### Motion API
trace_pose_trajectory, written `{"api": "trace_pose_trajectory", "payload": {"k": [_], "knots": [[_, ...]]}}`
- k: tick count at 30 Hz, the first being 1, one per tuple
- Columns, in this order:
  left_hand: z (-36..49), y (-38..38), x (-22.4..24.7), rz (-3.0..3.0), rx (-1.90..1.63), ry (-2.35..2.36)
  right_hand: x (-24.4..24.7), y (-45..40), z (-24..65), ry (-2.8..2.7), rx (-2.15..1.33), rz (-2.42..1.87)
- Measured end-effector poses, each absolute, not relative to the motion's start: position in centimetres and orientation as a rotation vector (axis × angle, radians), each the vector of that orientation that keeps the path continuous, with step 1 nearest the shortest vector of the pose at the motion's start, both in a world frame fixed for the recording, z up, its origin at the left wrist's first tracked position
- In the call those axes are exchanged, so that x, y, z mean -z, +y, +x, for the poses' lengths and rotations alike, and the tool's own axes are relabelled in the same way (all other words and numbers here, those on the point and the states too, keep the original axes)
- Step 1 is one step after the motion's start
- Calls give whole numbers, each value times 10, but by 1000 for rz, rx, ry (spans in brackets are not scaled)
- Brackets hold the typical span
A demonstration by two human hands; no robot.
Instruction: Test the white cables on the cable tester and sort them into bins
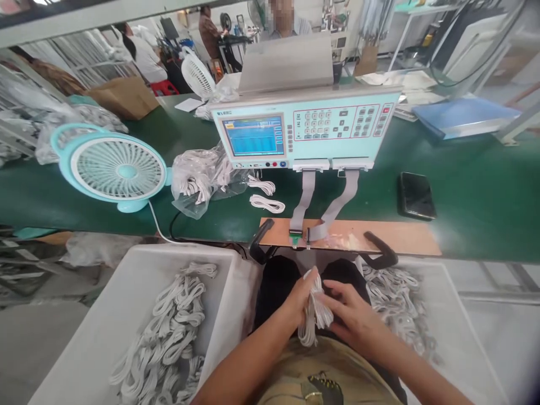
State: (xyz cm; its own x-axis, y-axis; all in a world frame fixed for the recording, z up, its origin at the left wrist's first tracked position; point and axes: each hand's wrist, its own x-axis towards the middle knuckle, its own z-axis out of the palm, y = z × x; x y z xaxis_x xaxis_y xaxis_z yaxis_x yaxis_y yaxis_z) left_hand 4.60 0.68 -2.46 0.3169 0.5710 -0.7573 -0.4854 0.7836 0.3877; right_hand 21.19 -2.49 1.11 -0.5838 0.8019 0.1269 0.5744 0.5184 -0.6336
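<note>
Worn clothing, seen from above. The top (278, 378) is khaki-brown, its cloth loosely creased across the front. Low on it sits a printed motif (328, 388): a dark, irregular shape flecked with small yellow marks, beside a lighter tan patch (291, 390). The legwear (276, 278) is plain and near black, rounded over both knees. The left hand (300, 298) and right hand (355, 318) are bare, as are both forearms (248, 355).
</note>
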Motion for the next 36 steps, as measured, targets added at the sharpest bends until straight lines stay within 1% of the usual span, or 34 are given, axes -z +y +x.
{"api": "trace_pose_trajectory", "payload": {"k": [3,8,11,17,21,24,26,27,29,31,32,34,36], "knots": [[51,6,18,188,-590,932,-20,-18,187,-2231,-935,-958],[28,-5,13,778,-798,1208,-6,-11,201,-1407,-1422,-1039],[10,-11,15,996,-845,1268,4,-12,206,-1059,-1615,-1042],[-7,-12,13,1108,-798,1216,13,-10,196,-617,-1736,-933],[-6,-9,3,1300,-873,1154,19,-10,190,-493,-1826,-987],[-5,-8,-1,1364,-893,1117,26,-9,190,-550,-1875,-1051],[-6,-7,0,1331,-863,1133,28,-7,192,-748,-1818,-1167],[-6,-8,1,1314,-846,1149,28,-6,193,-917,-1719,-1244],[-6,-9,4,1313,-813,1177,24,-5,194,-1353,-1413,-1336],[-4,-10,5,1346,-782,1201,17,-4,192,-1773,-1152,-1270],[-3,-10,5,1360,-769,1213,13,-4,190,-1922,-1094,-1207],[0,-9,5,1361,-758,1248,8,-3,186,-2061,-1110,-1112],[4,-6,6,1316,-775,1300,6,0,180,-2024,-1169,-1125]]}}
